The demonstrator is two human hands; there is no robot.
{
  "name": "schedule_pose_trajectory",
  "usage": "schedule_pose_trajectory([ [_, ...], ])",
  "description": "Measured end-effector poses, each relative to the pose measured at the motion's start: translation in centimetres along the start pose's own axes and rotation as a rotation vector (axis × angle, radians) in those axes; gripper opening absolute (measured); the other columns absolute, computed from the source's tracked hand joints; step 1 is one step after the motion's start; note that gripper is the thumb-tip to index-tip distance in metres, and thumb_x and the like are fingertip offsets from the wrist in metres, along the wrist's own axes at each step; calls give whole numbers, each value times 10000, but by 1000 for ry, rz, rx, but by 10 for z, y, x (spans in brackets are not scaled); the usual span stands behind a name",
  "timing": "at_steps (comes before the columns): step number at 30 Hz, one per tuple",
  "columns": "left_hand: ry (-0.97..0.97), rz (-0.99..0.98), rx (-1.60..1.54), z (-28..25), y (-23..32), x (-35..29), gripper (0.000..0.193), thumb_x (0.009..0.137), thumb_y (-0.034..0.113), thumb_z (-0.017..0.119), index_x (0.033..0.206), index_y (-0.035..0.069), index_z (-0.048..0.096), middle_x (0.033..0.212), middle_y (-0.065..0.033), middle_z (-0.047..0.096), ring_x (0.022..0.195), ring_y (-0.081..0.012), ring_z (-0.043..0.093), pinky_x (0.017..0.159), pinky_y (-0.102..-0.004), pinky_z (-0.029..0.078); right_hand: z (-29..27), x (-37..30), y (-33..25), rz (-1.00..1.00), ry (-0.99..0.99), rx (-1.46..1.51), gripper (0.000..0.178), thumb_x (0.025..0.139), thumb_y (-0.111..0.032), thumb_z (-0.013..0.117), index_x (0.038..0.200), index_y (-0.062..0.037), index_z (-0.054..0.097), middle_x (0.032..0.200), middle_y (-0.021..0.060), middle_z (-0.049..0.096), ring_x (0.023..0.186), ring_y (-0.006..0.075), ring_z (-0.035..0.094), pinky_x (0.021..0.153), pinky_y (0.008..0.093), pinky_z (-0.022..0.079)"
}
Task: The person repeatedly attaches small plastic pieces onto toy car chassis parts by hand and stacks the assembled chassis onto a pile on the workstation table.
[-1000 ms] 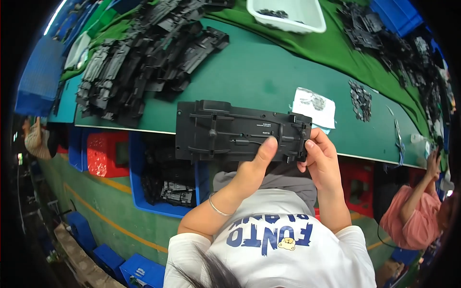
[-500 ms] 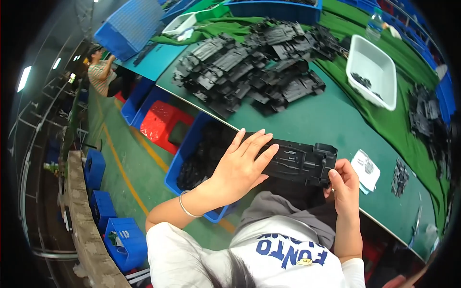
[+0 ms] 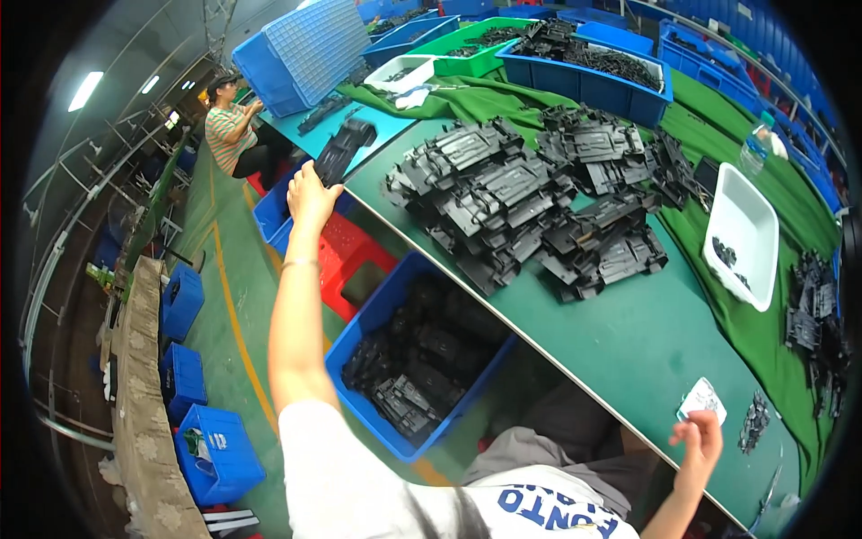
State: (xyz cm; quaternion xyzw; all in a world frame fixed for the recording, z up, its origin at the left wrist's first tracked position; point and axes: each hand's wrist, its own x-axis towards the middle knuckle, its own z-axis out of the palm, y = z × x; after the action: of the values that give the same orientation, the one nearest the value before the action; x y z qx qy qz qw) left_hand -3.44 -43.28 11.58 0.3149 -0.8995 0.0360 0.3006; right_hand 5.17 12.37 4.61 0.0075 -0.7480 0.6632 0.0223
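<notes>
At the far left, over the corner of the teal tabletop, my left hand (image 3: 312,199) is stretched out and closed on the near end of a black plastic chassis part (image 3: 348,151). Its long body points away from me, toward the far table. My right hand (image 3: 699,445) is near the table's front edge at the lower right. Its fingers are loosely bent and apart, with nothing visible in them. Just beyond it lies a small white sheet (image 3: 702,400), partly hidden by the fingertips. A large pile of similar black chassis parts (image 3: 503,193) covers the middle of the table.
Below the table edge stands a blue crate (image 3: 395,442) of black parts, beside a red stool (image 3: 346,256). A white tray (image 3: 759,242) with a few small parts rests on green cloth. Small black pieces (image 3: 754,422) lie at right. A co-worker (image 3: 232,135) sits at far left.
My left hand has carried the chassis part from in front of my body to the far left. The right hand has let go of it and moved right. The view has shifted.
</notes>
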Motion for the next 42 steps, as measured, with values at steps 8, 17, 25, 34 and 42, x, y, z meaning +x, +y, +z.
schedule_pose_trajectory([
  [8,-318,-162,233,123,48,51,426,559,350,636,895,109,534,937,-120,543,862,-281,529,725,-384,438,-56,-31,-3,64,455,-285,65,761,-92,449,767,-28,462,639,-1,416,546,63,393,470,179,312],
  [17,-710,33,-403,242,-44,141,495,606,229,653,938,-102,495,918,-207,527,756,-235,489,744,-392,403,-120,-29,4,158,494,-343,99,770,-54,450,862,-22,472,676,24,501,557,69,472,500,187,390],
  [25,-187,-79,-256,192,-42,79,325,666,125,515,933,-53,468,834,-241,522,757,-368,492,665,-398,412,-215,99,41,147,600,172,181,765,-134,490,872,11,481,791,86,532,645,126,517,562,231,437],
  [34,278,412,-568,77,-6,-37,171,709,8,474,875,-25,497,785,-167,557,721,-268,540,683,-336,436,-218,236,62,324,921,429,99,707,-91,548,709,-11,489,630,38,469,475,110,430,341,220,313],
  [42,-655,134,-1771,-48,92,-174,332,782,292,411,879,-21,457,801,-174,528,701,-237,516,624,-307,447,-101,91,-7,104,44,200,107,748,-173,531,786,-86,482,615,-47,457,480,31,409,439,172,342],
])
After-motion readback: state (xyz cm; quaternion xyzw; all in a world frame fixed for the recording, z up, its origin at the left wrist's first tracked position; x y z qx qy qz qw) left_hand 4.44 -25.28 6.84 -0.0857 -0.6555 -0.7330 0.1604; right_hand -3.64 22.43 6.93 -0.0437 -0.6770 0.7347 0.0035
